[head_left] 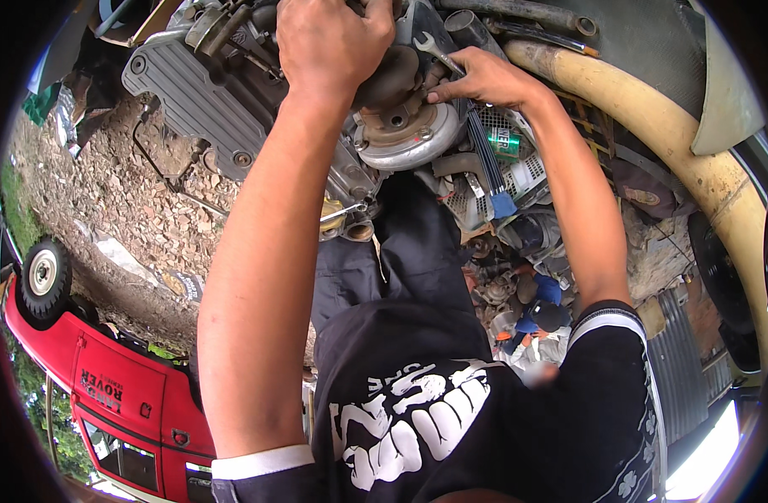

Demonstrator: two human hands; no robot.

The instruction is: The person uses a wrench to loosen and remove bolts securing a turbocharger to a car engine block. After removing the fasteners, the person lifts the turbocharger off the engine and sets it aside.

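Observation:
My left hand [335, 49] is closed at the top edge, over the engine. Its fingertips are out of sight, so what it grips cannot be made out. In my right hand [495, 80] is an open-ended wrench [435, 52], its jaw pointing up and left past the fingers. The right thumb rests against a turbocharger [407, 144] with a round silver housing and a rusty brown upper part. Left of it lies a ribbed grey engine cover [201, 109]. Just below the right hand, a blue-tipped brush [502, 204] leans on a white plastic basket [525, 178].
A green can [503, 142] sits in the basket. A thick cream-coloured curved bar [652, 109] arcs along the right, near a metal pipe [535, 12]. Stony ground [124, 193] and a red vehicle [124, 377] lie to the left. Another person [547, 314] in a dark cap is at lower right.

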